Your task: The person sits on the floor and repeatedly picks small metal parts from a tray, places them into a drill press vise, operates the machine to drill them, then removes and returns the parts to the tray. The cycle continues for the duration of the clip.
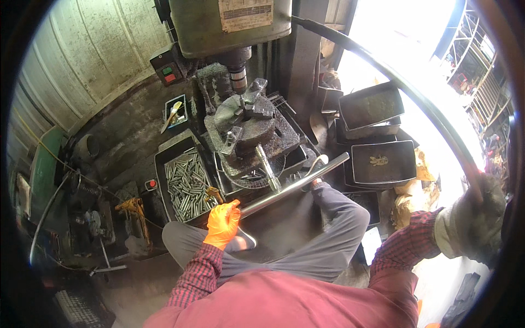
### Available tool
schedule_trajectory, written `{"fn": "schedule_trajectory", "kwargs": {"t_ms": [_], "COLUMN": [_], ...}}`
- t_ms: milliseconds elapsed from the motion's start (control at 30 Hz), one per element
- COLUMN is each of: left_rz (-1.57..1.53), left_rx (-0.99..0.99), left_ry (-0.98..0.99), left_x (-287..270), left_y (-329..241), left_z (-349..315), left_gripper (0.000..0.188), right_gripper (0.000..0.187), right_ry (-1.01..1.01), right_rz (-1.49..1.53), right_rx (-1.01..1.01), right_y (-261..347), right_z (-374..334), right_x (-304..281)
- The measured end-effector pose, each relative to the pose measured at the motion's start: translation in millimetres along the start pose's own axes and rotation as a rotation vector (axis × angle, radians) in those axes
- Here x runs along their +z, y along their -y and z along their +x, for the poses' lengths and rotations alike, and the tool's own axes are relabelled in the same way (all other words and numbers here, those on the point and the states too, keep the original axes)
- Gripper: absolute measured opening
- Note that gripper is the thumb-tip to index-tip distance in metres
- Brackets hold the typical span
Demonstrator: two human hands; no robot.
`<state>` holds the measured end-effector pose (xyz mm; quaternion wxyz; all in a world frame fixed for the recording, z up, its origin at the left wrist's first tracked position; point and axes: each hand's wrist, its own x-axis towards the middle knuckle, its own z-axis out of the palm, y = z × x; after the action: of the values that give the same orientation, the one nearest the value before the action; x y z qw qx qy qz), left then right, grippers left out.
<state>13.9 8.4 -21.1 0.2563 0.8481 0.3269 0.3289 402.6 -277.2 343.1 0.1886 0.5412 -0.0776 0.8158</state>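
Left hand (222, 224) grips the metal bar (298, 183) at its left end, in front of the clamp (246, 123); right hand (471, 221) clasps the long lever (418, 93). Best keep both grips firm, fingers clear of the drill (239, 76).

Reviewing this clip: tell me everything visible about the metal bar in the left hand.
The metal bar is long, straight, smooth-looking and shiny silver. The orange-gloved left hand grips its lower end; from there it slants up to the right, ending free. Partway along, it meets the end of a metal rod jutting from the vise; whether it passes through is unclear.
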Motion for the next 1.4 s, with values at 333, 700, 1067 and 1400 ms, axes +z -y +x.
{"fn": "schedule_trajectory", "kwargs": {"t_ms": [333, 700, 1067, 1400], "left_rz": [0.03, 0.099, 0.089, -0.341], "left_rx": [0.07, -0.077, -0.044, -0.148], "left_ry": [0.251, 0.593, 0.235, -0.116], "left_x": [-19, -19, 110, -66], "left_y": [-5, -12, -18, -35], "left_z": [13, 40, 42, 268], "left_gripper": [0.064, 0.038, 0.069, 0.053], "right_gripper": [0.026, 0.056, 0.061, 0.077], "right_ry": [0.023, -1.371, -1.678, -1.612], "right_rz": [-0.328, -1.604, -1.946, -1.887], "right_rx": [-0.095, -1.382, -0.682, -0.833], "right_y": [13, 171, 175, 172], "right_z": [-3, -102, -59, -61], "right_x": [8, -150, -227, -236]}}
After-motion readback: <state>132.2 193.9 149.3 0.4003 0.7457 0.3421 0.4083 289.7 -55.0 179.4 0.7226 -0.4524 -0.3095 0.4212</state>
